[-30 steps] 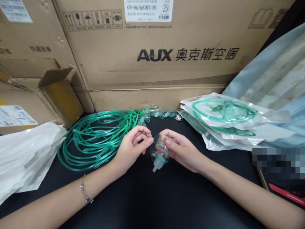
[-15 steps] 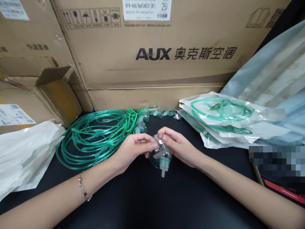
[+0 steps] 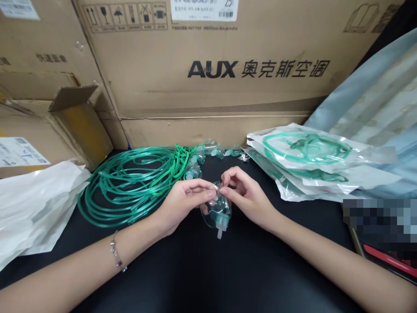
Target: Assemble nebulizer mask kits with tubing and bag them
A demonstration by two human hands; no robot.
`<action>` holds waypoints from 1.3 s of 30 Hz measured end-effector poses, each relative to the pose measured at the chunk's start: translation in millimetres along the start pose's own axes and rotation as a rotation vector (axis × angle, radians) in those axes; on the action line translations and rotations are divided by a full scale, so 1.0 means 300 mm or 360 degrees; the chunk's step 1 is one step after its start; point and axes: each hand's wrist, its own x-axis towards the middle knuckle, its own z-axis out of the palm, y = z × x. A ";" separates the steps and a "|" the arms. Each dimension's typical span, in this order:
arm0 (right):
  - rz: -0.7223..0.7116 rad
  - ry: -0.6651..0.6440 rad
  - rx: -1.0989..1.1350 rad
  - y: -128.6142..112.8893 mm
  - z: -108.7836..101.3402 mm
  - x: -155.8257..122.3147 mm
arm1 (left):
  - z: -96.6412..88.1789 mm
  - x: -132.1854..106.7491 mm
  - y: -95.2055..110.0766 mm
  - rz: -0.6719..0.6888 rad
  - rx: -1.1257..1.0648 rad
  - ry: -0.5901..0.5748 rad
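The fingers of the left hand (image 3: 186, 202) pinch the clear mask (image 3: 212, 216) at its far end; those of the right hand (image 3: 246, 196) are bunched against the same end, though from here I can't tell whether they grip it. The mask sits between both hands over the dark surface (image 3: 208, 278), its pale connector (image 3: 222, 222) pointing towards me. I'd judge it very light, thin and springy, slick on the shell and easily creased, so I'd take it by the rim or the stiffer connector. Just beyond the left hand, the coiled green tubing (image 3: 127, 187) and its green straps (image 3: 177, 171) look likely to snag a sleeve or finger. More clear masks (image 3: 210, 148) lie behind, up against a cardboard box (image 3: 208, 95) that limits my reach forward. Bagged mask sets (image 3: 306, 150) are stacked to the right, white bags (image 3: 32, 204) to the left.
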 end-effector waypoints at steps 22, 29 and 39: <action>-0.0596 -0.0151 -0.0732 -0.029 -0.022 -0.022 | 0.003 -0.005 -0.010 0.0020 0.0129 0.0235; -0.0733 -0.0088 -0.0865 -0.020 -0.014 -0.029 | 0.024 -0.015 -0.006 0.0152 0.0307 0.0279; -0.0844 -0.0050 -0.1045 -0.037 0.002 -0.034 | 0.039 -0.029 -0.009 0.0431 0.0715 0.0364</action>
